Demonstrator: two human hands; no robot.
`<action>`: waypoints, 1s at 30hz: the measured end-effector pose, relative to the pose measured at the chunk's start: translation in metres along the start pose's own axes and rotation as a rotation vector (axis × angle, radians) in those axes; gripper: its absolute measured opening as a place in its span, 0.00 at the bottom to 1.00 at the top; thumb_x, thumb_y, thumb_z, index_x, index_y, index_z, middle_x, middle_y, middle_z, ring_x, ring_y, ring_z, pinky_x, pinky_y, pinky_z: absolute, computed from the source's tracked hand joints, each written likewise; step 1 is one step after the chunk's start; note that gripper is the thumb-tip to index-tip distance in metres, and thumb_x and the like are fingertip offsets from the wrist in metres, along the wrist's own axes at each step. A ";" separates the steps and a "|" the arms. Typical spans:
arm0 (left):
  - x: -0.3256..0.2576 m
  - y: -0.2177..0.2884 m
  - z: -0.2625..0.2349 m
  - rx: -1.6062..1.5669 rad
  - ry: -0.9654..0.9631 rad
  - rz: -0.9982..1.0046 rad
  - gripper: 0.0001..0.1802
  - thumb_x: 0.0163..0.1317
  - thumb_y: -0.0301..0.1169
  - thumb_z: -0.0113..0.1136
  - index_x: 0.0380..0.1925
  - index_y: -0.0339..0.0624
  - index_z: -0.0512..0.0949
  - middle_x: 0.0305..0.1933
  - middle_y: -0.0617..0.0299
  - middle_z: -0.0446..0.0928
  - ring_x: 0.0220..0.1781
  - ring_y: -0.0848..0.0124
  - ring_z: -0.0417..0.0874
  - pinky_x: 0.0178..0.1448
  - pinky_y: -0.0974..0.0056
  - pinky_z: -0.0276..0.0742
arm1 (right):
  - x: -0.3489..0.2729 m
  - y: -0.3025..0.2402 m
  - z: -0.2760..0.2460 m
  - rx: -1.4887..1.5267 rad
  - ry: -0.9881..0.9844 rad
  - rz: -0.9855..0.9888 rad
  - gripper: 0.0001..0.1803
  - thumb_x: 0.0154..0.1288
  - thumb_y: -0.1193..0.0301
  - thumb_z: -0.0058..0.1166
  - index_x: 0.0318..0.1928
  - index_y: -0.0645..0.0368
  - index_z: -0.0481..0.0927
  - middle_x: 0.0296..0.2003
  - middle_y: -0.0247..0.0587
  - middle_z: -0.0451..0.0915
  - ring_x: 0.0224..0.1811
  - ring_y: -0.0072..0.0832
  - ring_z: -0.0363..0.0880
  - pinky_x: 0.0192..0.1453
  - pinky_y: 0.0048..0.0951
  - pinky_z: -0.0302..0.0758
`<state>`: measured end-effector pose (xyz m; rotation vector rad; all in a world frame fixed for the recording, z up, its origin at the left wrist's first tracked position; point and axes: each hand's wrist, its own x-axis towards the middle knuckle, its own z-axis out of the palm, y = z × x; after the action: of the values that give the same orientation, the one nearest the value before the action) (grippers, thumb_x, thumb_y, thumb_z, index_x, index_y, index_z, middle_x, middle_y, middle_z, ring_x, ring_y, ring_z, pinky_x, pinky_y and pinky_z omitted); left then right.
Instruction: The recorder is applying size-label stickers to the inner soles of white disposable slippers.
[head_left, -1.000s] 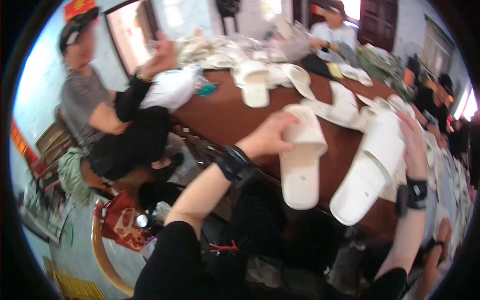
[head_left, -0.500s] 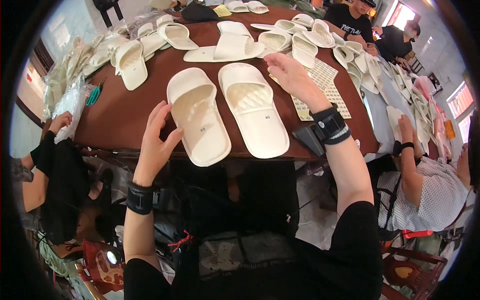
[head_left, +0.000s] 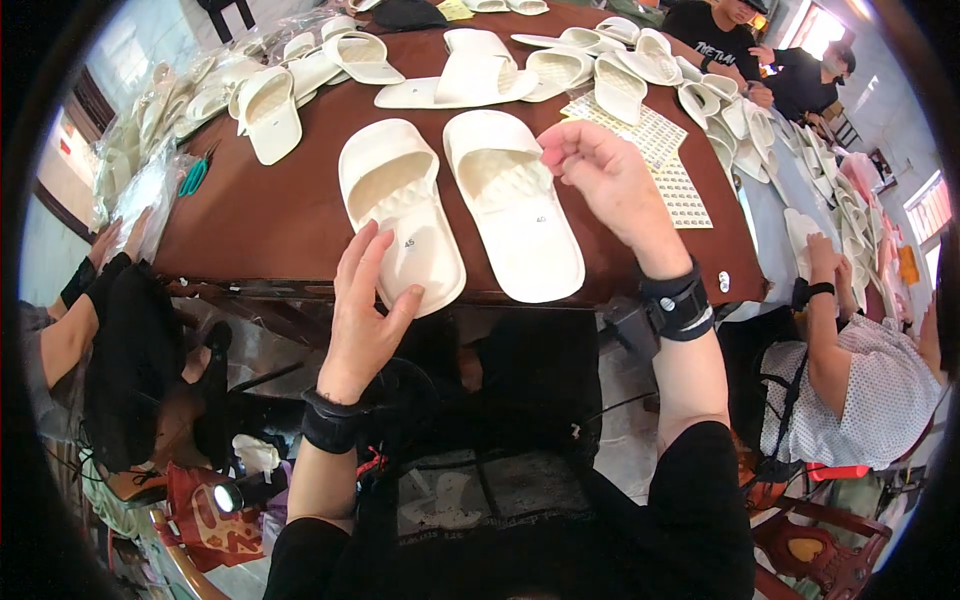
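Two cream slide slippers lie side by side at the table's near edge, toes pointing away and small dark marks on the insoles. Over the outer heel side of the left slipper [head_left: 405, 225] is my left hand [head_left: 365, 310], open, with thumb and fingers apart at its edge. My right hand [head_left: 612, 190] hovers beside the strap of the right slipper [head_left: 525, 235]; its fingers are loosely bent, with nothing visible between them. Whether the fingertips touch the strap I cannot tell. Sheets of small stickers [head_left: 682, 195] lie beyond the right wrist. Both my wrists wear black bands.
More cream slippers [head_left: 455, 90] lie across the far side of the brown table [head_left: 260, 225]. At left are green-handled scissors [head_left: 194, 178] and clear plastic bags [head_left: 150, 195]. Co-workers sit left, right and at the far right. Another slipper-covered table adjoins at right.
My left hand has moved right onto the left slipper's heel side. My right hand has come back from the stickers toward the right slipper's strap, its fingers bending. The view has shifted slightly.
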<state>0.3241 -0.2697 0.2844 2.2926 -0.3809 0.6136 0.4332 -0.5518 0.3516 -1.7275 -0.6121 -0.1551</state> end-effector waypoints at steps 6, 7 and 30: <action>0.000 0.000 0.001 0.009 0.011 -0.006 0.36 0.53 0.24 0.66 0.64 0.37 0.66 0.70 0.45 0.62 0.71 0.49 0.64 0.72 0.53 0.62 | 0.004 0.019 -0.006 0.167 0.017 0.138 0.15 0.66 0.79 0.46 0.51 0.63 0.78 0.39 0.34 0.80 0.39 0.17 0.77 0.44 0.19 0.74; 0.000 0.000 0.001 0.002 0.007 -0.007 0.36 0.53 0.24 0.65 0.64 0.36 0.66 0.69 0.45 0.63 0.71 0.48 0.64 0.72 0.53 0.62 | 0.004 0.024 -0.006 0.179 0.022 0.159 0.15 0.66 0.78 0.47 0.51 0.63 0.78 0.39 0.34 0.80 0.39 0.17 0.77 0.44 0.19 0.74; 0.027 0.023 0.010 0.188 -0.203 0.260 0.20 0.59 0.24 0.58 0.52 0.45 0.79 0.64 0.56 0.72 0.69 0.54 0.68 0.74 0.50 0.55 | -0.008 0.040 0.050 -0.085 -0.014 0.108 0.13 0.64 0.81 0.44 0.45 0.64 0.80 0.37 0.36 0.81 0.41 0.20 0.77 0.46 0.23 0.74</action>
<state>0.3400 -0.2952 0.3050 2.5157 -0.7564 0.5638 0.4342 -0.5122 0.3006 -1.8410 -0.5274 -0.0944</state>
